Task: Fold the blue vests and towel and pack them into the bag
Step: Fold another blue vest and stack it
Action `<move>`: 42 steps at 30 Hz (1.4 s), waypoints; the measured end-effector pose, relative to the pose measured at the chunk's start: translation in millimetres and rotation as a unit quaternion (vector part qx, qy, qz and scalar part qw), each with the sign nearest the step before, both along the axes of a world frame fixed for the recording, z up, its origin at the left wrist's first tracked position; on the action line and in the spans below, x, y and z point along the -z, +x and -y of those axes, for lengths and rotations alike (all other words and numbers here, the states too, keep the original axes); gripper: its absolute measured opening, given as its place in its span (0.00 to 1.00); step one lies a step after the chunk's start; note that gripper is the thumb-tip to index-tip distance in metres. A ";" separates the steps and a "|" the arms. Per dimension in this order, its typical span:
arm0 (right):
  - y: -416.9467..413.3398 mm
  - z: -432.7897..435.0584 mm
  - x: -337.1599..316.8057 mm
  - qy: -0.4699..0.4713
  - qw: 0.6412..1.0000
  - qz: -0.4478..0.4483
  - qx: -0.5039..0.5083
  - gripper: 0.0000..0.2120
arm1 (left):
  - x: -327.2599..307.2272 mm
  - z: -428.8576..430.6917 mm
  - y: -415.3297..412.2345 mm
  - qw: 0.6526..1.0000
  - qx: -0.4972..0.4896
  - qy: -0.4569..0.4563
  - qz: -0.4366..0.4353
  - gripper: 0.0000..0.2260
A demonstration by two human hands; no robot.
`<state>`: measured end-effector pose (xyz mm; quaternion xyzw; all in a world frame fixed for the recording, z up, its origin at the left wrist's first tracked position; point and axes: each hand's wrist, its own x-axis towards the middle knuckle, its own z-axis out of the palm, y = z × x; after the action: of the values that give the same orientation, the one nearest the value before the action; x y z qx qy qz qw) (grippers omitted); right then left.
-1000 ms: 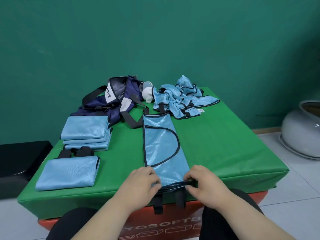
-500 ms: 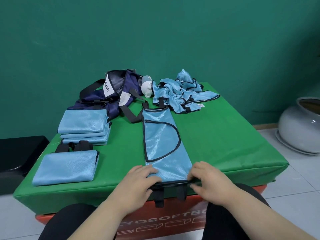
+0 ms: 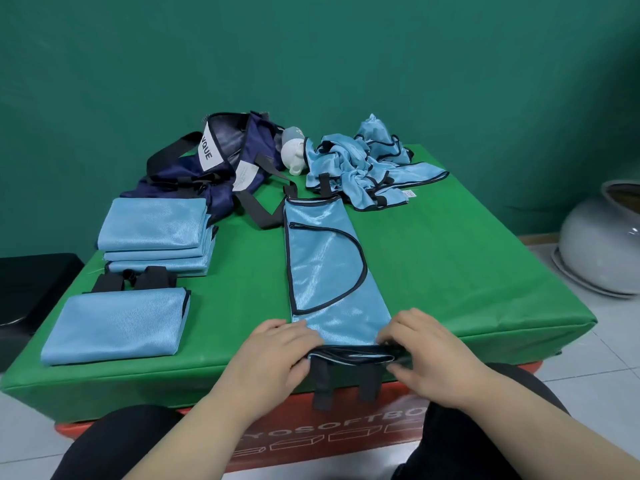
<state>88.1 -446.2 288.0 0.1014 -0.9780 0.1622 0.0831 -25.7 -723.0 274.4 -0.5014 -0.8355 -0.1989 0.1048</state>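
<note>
Fingers (image 3: 304, 336) of my left hand (image 3: 277, 355) and right hand (image 3: 429, 358) pinch the near hem of the vest (image 3: 329, 271), a long strip running straight away from them across the surface (image 3: 467, 271). Risks: slick fabric could skew when I fold it over, and the straps (image 3: 322, 386) hanging just below could snag on the edge. Bag (image 3: 235, 157) lies far ahead-left, beyond the folded stack (image 3: 156, 233). Unfolded heap (image 3: 363, 168) far ahead.

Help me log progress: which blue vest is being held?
The long vest laid flat in the middle; left hand and right hand pinch its near end. The others sit in the folded stack or the crumpled pile.
</note>
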 end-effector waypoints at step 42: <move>-2.4 17.8 -10.9 -0.272 0.960 -0.041 0.047 0.24 | -20.1 -12.5 7.8 0.945 -0.201 0.085 0.244 0.13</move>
<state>85.7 -464.0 298.9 0.0358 -0.8963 0.4140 0.1549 -17.9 -710.5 294.5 -0.2479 -0.8991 -0.3602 -0.0222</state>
